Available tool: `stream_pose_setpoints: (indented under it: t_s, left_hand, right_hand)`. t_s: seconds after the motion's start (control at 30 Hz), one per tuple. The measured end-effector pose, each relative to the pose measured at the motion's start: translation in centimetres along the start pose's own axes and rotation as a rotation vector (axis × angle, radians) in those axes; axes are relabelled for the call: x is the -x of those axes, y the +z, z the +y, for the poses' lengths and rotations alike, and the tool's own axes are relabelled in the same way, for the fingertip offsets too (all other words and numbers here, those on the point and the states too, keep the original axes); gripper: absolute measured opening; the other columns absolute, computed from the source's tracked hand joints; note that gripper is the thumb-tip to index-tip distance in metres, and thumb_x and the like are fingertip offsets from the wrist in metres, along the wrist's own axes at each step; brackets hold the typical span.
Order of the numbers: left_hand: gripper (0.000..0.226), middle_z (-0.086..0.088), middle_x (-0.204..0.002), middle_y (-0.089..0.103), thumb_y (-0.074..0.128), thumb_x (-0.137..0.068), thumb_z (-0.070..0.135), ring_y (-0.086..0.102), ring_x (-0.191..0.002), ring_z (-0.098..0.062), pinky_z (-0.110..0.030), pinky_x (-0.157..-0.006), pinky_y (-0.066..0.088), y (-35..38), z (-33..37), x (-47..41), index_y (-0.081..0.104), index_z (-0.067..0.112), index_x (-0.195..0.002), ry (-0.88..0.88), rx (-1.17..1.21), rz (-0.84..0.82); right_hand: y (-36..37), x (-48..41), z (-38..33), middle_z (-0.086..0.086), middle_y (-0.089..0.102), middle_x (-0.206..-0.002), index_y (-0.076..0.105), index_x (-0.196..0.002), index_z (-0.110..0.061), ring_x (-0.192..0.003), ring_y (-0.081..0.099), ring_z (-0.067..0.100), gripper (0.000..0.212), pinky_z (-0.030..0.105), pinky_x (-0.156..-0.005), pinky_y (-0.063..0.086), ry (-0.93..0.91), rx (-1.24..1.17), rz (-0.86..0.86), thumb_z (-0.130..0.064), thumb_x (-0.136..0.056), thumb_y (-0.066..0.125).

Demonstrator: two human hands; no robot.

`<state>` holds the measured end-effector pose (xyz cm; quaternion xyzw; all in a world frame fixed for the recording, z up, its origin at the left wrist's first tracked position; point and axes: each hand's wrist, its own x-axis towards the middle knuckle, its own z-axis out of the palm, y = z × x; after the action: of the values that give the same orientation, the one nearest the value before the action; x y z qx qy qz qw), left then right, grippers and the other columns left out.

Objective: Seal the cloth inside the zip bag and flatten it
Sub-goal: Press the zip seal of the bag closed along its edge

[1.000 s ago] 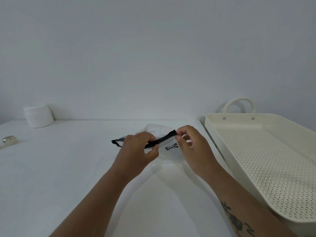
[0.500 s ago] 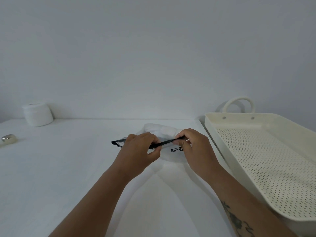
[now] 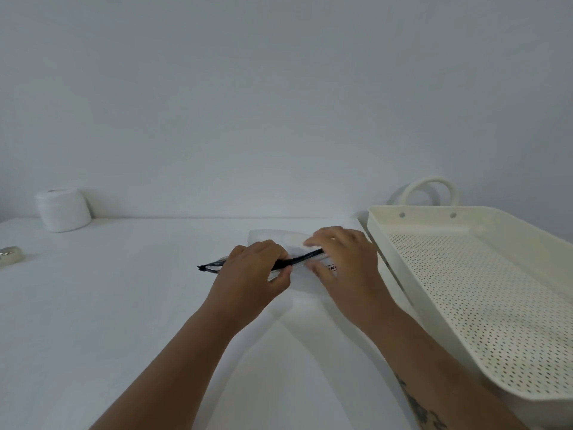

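A clear zip bag (image 3: 305, 276) with a black zip strip (image 3: 302, 259) lies on the white table (image 3: 124, 305), with a white cloth (image 3: 273, 238) inside it. My left hand (image 3: 254, 268) pinches the zip strip near its middle, thumb below and fingers on top. The strip's left end (image 3: 207, 267) sticks out past that hand. My right hand (image 3: 341, 262) rests on the bag's right part, fingers spread and blurred, thumb under the strip's right end. Most of the bag is hidden under both hands.
A cream perforated tray (image 3: 483, 290) with a loop handle (image 3: 429, 189) stands close on the right of the bag. A white roll (image 3: 63, 209) sits at the back left by the wall, and a small tape roll (image 3: 11, 254) lies at the left edge.
The bag has come down from a raised tilt to lie lower on the table. My right hand has gone from pinching the strip's end to spreading its fingers over the bag.
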<state>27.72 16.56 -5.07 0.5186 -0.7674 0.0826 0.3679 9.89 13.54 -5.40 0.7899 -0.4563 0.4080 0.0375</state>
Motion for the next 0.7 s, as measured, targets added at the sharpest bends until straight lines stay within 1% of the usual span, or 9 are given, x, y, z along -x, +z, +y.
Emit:
stream_pose_setpoints:
  t_s: [0.07, 0.13, 0.23, 0.33, 0.4, 0.57, 0.7]
  left_hand:
    - [0.003, 0.008, -0.078, 0.063, 0.065, -0.086, 0.022, 0.047, -0.069, -0.007, -0.028, -0.074, 0.039, 0.1, 0.2, 0.0, 0.062, 0.020, -0.085, 0.022, -0.017, 0.002]
    - [0.003, 0.009, -0.078, 0.063, 0.064, -0.087, 0.024, 0.053, -0.071, -0.009, -0.029, -0.076, 0.040, 0.1, 0.2, -0.1, 0.063, 0.021, -0.086, 0.031, -0.020, -0.007]
    - [0.004, 0.010, -0.079, 0.065, 0.064, -0.087, 0.026, 0.057, -0.071, -0.011, -0.027, -0.077, 0.039, 0.1, 0.0, -0.2, 0.064, 0.022, -0.087, 0.028, -0.009, 0.005]
    - [0.004, 0.010, -0.078, 0.065, 0.065, -0.086, 0.025, 0.055, -0.066, -0.010, -0.026, -0.077, 0.036, 0.1, -0.1, -0.2, 0.064, 0.022, -0.087, 0.025, -0.016, 0.023]
    - [0.003, 0.012, -0.078, 0.064, 0.064, -0.086, 0.026, 0.053, -0.066, -0.008, -0.027, -0.078, 0.037, 0.1, -0.3, -0.2, 0.063, 0.023, -0.087, 0.015, -0.012, 0.021]
    - [0.002, 0.013, -0.080, 0.064, 0.063, -0.086, 0.027, 0.055, -0.071, -0.006, -0.026, -0.080, 0.038, 0.0, -0.7, -0.3, 0.062, 0.026, -0.086, 0.000, -0.017, 0.024]
    - [0.004, 0.016, -0.078, 0.063, 0.065, -0.085, 0.025, 0.049, -0.076, -0.005, -0.016, -0.078, 0.033, -0.3, -0.9, -0.4, 0.061, 0.027, -0.084, -0.001, -0.044, 0.056]
  right_hand:
    - [0.3, 0.1, -0.6, -0.017, 0.063, -0.111, 0.067, -0.094, -0.031, -0.115, 0.047, 0.014, 0.010, 0.036, -0.102, 0.024, -0.037, 0.082, -0.031, -0.025, -0.087, 0.066]
    - [0.4, 0.1, -0.6, -0.018, 0.064, -0.102, 0.065, -0.088, -0.030, -0.113, 0.046, 0.014, 0.007, 0.035, -0.100, 0.018, -0.008, 0.059, -0.038, -0.023, -0.088, 0.064]
    - [0.2, 0.2, -0.3, -0.017, 0.065, -0.095, 0.065, -0.085, -0.029, -0.111, 0.047, 0.016, 0.006, 0.035, -0.097, 0.020, 0.017, 0.049, -0.018, -0.024, -0.088, 0.065]
    - [0.0, 0.2, -0.4, -0.016, 0.065, -0.093, 0.066, -0.085, -0.030, -0.109, 0.048, 0.017, 0.004, 0.031, -0.094, 0.017, 0.019, 0.066, 0.008, -0.026, -0.088, 0.066]
    - [0.0, 0.2, -0.4, -0.017, 0.065, -0.093, 0.066, -0.086, -0.031, -0.109, 0.047, 0.016, 0.004, 0.031, -0.095, 0.016, 0.041, 0.079, 0.012, -0.028, -0.088, 0.065]
    - [-0.2, 0.1, 0.0, -0.018, 0.064, -0.092, 0.065, -0.087, -0.033, -0.110, 0.045, 0.015, 0.006, 0.039, -0.101, 0.022, 0.123, 0.024, 0.017, -0.028, -0.090, 0.063]
    - [-0.1, 0.1, 0.2, -0.020, 0.065, -0.090, 0.065, -0.085, -0.034, -0.109, 0.047, 0.014, 0.008, 0.043, -0.101, 0.027, 0.161, -0.010, 0.052, -0.027, -0.090, 0.064]
